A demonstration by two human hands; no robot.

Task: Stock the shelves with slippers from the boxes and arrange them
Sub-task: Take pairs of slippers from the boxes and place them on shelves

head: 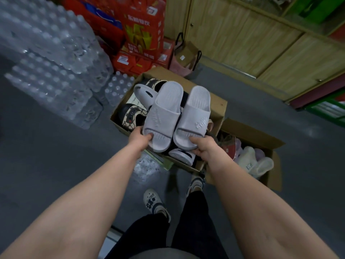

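Gripping one grey slide slipper [164, 113] by its near end in left hand [141, 140], thumb on top, fingers curled beneath; second grey slide slipper [196, 116] likewise in right hand [202, 146]. Below and beyond the fingers: open cardboard box [219, 106].

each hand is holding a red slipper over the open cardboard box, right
Not red: both are grey. The head view shows the left hand holding the left grey slipper and the right hand the right grey slipper, over the open cardboard box.

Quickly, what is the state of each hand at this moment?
Left hand: closed, gripping the near end of the left grey slipper.
Right hand: closed, gripping the near end of the right grey slipper.
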